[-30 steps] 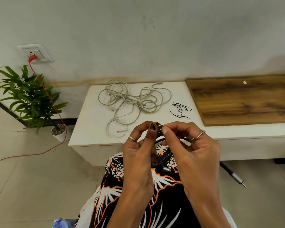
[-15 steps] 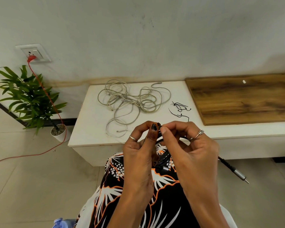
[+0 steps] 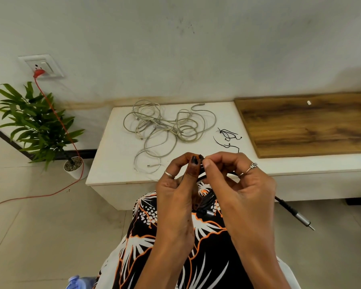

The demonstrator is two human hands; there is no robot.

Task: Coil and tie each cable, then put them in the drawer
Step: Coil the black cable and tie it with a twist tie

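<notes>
Both hands, left hand (image 3: pixel 178 184) and right hand (image 3: pixel 241 184), pinch what seems a tie atop the black cable (image 3: pixel 206 200), coiled between them over the lap, plug (image 3: pixel 302 220) trailing rightward.

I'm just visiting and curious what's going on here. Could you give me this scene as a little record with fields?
left hand: pinches black cable
right hand: pinches black cable
black cable: coiled between hands, plug end dangling right
grey cables: loose tangle on white table
black ties: on table beside wooden board
drawer: not visible
</notes>
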